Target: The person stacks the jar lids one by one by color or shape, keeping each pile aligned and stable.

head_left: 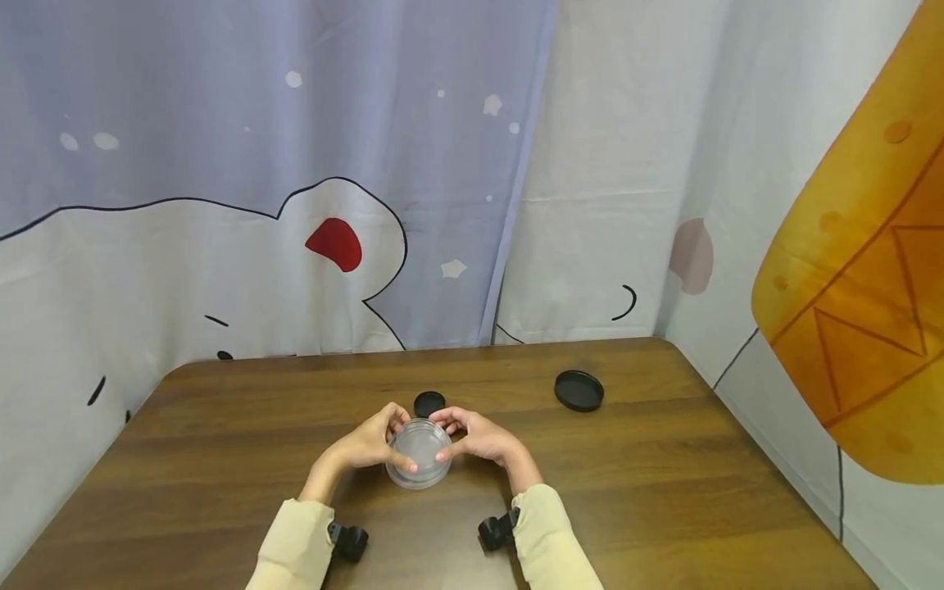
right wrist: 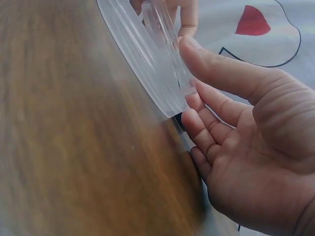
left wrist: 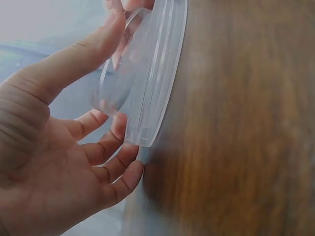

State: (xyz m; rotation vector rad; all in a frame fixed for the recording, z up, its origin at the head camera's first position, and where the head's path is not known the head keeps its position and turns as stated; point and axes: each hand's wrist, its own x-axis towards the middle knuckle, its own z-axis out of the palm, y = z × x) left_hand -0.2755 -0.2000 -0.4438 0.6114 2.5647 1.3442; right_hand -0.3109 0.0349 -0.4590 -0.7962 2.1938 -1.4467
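Both hands meet around clear round plastic containers near the table's front middle. The wider container point(left wrist: 155, 83) stands on the table, with ridges around its side. Over it, a smaller clear container point(left wrist: 118, 81) overlaps its top, also visible in the right wrist view as a smaller clear container point(right wrist: 165, 37). My left hand point(head_left: 372, 442) pinches the smaller container between thumb and fingers from the left. From the right, my right hand point(head_left: 483, 438) holds it likewise, thumb on the near side and fingers behind. Just beyond the fingertips lies a small black lid point(head_left: 429, 402).
A larger black lid point(head_left: 578, 393) lies farther back to the right on the brown wooden table point(head_left: 664, 492). Patterned curtains point(head_left: 442, 164) hang behind the table and along its sides. Each sleeve cuff carries a small black camera point(head_left: 349, 542).
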